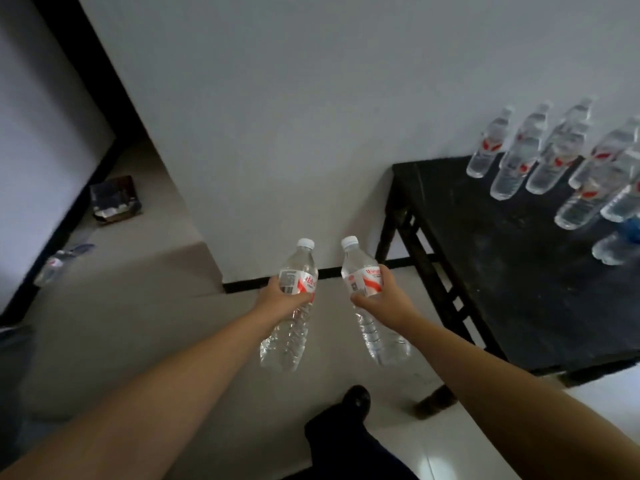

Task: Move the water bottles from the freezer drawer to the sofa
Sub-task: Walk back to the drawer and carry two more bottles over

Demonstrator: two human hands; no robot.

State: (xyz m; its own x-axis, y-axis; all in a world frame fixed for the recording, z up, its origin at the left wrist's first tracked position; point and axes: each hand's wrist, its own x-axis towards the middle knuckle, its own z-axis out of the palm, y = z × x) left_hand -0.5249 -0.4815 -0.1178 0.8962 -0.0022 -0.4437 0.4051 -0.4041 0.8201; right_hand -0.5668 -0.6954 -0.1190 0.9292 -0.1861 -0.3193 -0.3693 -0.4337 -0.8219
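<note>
My left hand (277,299) grips a clear water bottle (291,306) with a white cap and a red-and-white label, held around its middle. My right hand (381,299) grips a second bottle (367,299) of the same kind. Both bottles are held out in front of me above the pale floor, caps pointing away. To the right stands a black wooden sofa seat (485,258), and several more bottles (540,157) stand on its far right part. The freezer drawer is not in view.
A white wall (277,116) rises straight ahead with a black skirting strip at its foot. On the floor at left lie a dark cardboard box (114,199) and a loose bottle (59,265). My dark shoe (356,400) shows below the hands.
</note>
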